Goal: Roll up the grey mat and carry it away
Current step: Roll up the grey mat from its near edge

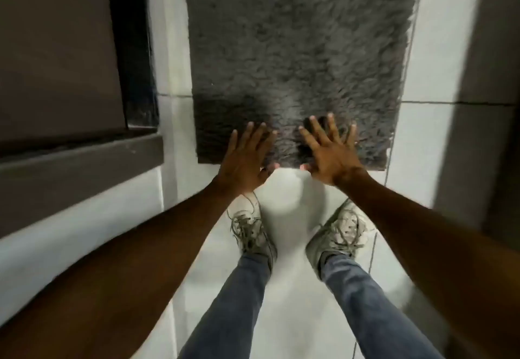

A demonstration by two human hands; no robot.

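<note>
A shaggy grey mat [301, 49] lies flat and unrolled on the white tiled floor, stretching away from me to the top of the view. My left hand [244, 159] and my right hand [330, 153] hover side by side over the mat's near edge, palms down and fingers spread. Both hands hold nothing. Whether the fingertips touch the pile cannot be told.
My two feet in worn sneakers [250, 229] [340, 229] stand on the white tiles [287, 206] just short of the mat. A dark door frame [132, 49] and a grey skirting [78, 167] run along the left. A grey wall [492, 77] rises at the right.
</note>
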